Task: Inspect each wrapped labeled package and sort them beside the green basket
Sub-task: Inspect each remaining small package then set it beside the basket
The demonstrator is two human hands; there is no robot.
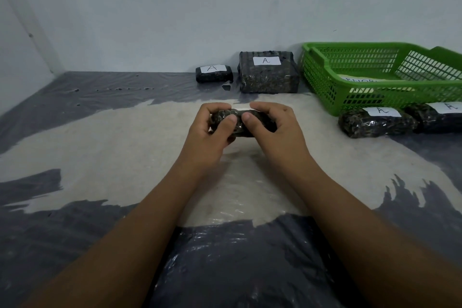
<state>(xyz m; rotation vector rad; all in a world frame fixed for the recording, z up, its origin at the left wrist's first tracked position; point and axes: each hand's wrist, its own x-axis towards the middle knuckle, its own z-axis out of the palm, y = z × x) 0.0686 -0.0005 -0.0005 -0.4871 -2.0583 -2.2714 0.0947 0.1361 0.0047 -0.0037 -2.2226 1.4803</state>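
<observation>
Left hand (pixel 212 130) and right hand (pixel 270 125) both clamp the package (pixel 240 122), raised above the tabletop (pixel 125 145) centre, label hidden, likely for inspection. Basket (pixel 325 77) stands far right.

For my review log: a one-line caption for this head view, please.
Left hand and right hand grip a dark wrapped package; four A-labeled packages lie beside the green basket.
</observation>
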